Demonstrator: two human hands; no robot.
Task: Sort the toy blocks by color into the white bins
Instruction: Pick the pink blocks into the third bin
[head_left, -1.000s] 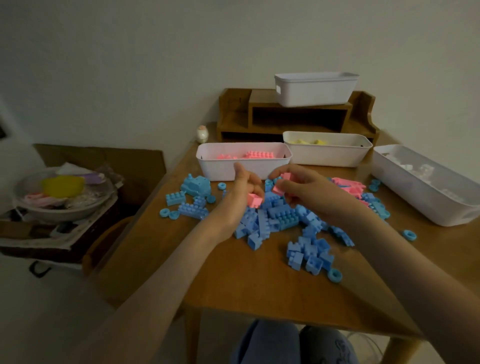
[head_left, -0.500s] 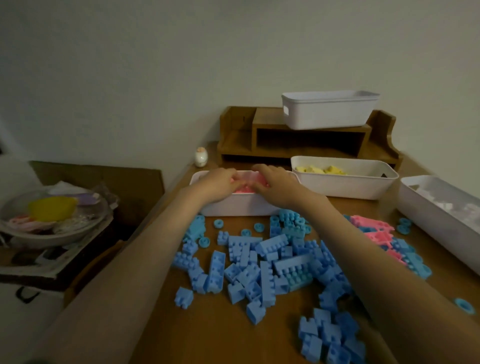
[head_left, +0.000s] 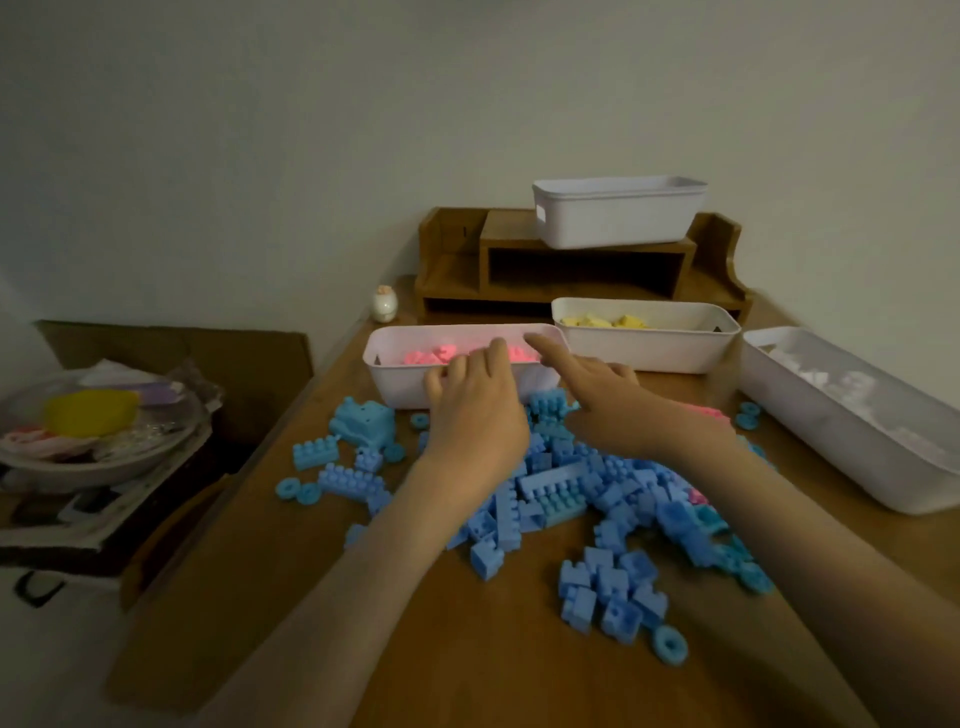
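Now our left hand (head_left: 475, 415) and right hand (head_left: 602, 397) sit at the near wall of the pink bin (head_left: 400, 387), mid-frame. Their fingers are loose and apart, and nothing is visibly held in either. The leftover pink blocks (head_left: 706, 414) lie on the table (head_left: 467, 649) right of centre, just beyond our right wrist, at the edge of the blue pile (head_left: 561, 493). Their row runs left to right. The right hand is nearer, so we judge the next pick falls to it.

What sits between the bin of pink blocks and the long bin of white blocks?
The head view shows a white bin holding yellow blocks between the pink-block bin and the white-block bin, set slightly farther back.
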